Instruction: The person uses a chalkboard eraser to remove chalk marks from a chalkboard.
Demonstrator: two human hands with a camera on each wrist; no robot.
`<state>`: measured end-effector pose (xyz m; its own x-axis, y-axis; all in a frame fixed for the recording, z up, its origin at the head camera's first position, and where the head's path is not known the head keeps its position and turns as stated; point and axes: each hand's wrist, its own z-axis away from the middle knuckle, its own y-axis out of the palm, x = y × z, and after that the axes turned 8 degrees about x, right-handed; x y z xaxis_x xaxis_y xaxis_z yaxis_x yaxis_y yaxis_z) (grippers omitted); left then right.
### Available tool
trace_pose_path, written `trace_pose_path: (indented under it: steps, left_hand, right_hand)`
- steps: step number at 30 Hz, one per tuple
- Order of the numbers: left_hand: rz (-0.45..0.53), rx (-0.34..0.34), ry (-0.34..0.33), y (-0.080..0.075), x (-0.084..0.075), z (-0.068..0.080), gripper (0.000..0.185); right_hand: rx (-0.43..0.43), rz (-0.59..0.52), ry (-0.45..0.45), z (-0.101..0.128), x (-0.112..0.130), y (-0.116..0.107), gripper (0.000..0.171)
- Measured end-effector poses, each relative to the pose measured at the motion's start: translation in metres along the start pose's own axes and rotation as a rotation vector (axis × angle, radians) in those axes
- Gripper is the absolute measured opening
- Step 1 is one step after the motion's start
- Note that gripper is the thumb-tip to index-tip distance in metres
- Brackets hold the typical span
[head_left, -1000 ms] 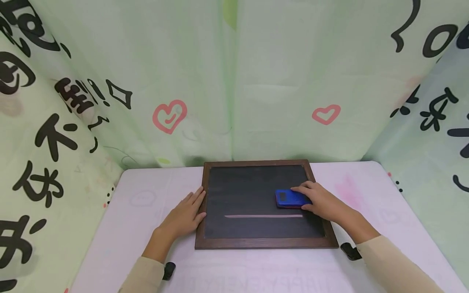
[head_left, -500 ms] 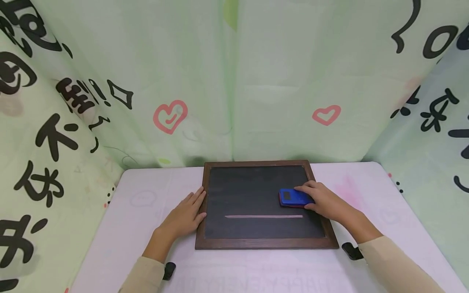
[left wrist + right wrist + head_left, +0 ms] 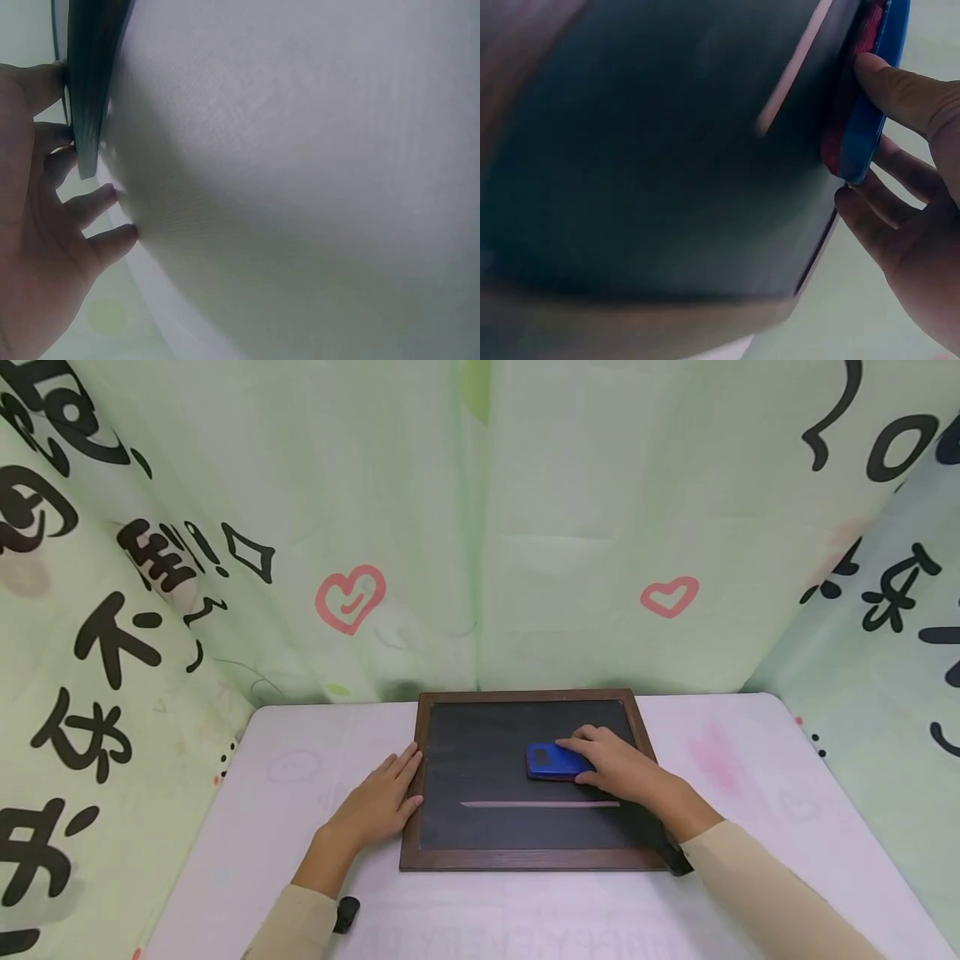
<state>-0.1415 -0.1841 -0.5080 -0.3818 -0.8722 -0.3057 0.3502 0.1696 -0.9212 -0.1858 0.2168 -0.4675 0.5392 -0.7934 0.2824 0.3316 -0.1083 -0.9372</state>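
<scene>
Gripping a blue eraser [image 3: 550, 761] on the blackboard [image 3: 487, 827], right hand [image 3: 618, 768] curled round its right end w/ thumb and fingers

Eraser lies flat on the dark slate, roughly mid-board, just above a pale chalk line [image 3: 540, 804] that runs left-right; red felt shows under the blue top in the right wrist view [image 3: 845, 112], thumb [image 3: 900, 90] pressed on its edge. Board has a brown wood frame [image 3: 525, 860] & sits on a pale pink table [image 3: 750, 777]. Left hand [image 3: 378, 806] rests flat on the table, fingers straight, touching the frame's left edge. Black clip [image 3: 347, 913] near the left sleeve, another dark clip [image 3: 678, 862] partly hidden by the right forearm at the frame's near-right corner. Green printed curtains [image 3: 525, 527] w/ hearts & black characters close in behind and at both sides
</scene>
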Motion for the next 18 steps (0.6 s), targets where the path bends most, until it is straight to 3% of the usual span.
trace_pose_path:
  steps: [18]
  left_hand:
    - [-0.001,0.002,0.001,0.001,0.001,-0.001,0.07]
  right_hand:
    - [0.102,0.062,-0.055,-0.083,0.058,0.002,0.062]
